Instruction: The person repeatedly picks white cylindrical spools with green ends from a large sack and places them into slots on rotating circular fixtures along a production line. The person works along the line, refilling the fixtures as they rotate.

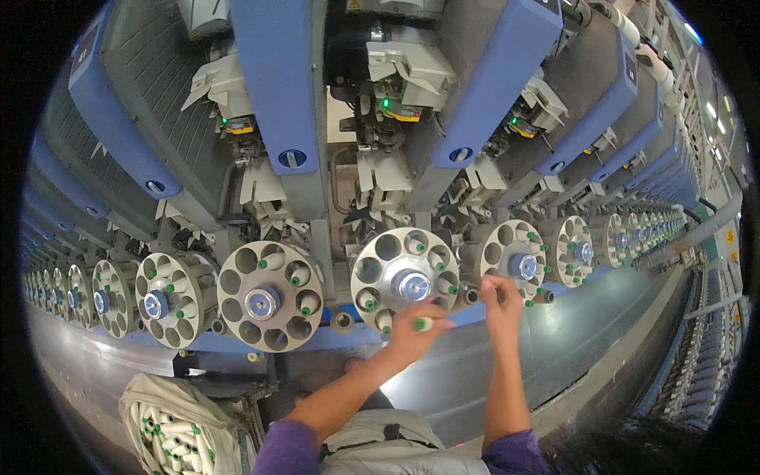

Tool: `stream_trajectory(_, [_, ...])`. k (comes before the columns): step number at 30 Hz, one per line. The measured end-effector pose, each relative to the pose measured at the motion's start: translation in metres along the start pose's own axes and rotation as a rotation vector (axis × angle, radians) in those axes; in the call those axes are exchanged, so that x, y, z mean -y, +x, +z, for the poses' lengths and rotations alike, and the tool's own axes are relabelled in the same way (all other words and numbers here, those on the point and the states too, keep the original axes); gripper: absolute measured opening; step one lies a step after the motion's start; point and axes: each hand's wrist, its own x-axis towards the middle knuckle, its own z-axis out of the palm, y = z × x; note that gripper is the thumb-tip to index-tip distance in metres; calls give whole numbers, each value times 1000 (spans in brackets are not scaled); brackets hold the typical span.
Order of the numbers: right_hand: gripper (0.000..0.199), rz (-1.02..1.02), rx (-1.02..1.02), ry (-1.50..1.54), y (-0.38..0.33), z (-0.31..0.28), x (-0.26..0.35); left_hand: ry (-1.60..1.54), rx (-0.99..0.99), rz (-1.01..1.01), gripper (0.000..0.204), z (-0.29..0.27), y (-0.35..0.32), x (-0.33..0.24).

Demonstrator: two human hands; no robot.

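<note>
My left hand (409,339) is closed around a white yarn bobbin (425,324) with a green end, just below the hub of a round magazine (388,273). Several green-tipped bobbins sit in that magazine's round pockets, while other pockets hold none. To the right, my right hand (502,305) is raised with its fingertips pinched together, in front of the lower edge of another round magazine (492,237). Whatever lies between those fingertips, perhaps a thread end, is too small to make out.
A cloth bag (146,388) full of loose bobbins stands at the lower left. More magazines, such as the one on the left (237,257), line the machine both ways. Blue machine panels (277,79) rise behind. A metal ledge (459,372) runs below.
</note>
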Motion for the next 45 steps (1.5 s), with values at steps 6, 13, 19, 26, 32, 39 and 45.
stream_trajectory(6, [19, 73, 4, -17, -15, 18, 22, 644, 331, 79, 46, 35, -10, 40])
stream_trajectory(13, [56, -1060, 758, -1211, 8, 97, 11, 831, 174, -183, 59, -31, -107, 2])
stream_trajectory(19, [16, -1164, 1153, -1009, 31, 94, -10, 861, -246, -222, 64, -69, -99, -12])
stream_trajectory(26, [20, -665, 612, -663, 54, 64, 16, 1051, -71, -223, 82, -61, -18, -16])
stream_trajectory(32, [85, -556, 808, -915, 69, 53, 7, 1228, 179, -459, 80, -17, 20, 23])
stream_trajectory(39, [9, -866, 558, -869, 81, 33, 9, 1218, 377, -321, 18, -53, 36, -5])
stream_trajectory(45, [19, -758, 406, -568, 83, 24, 30, 463, 129, -396, 26, -45, 88, -13])
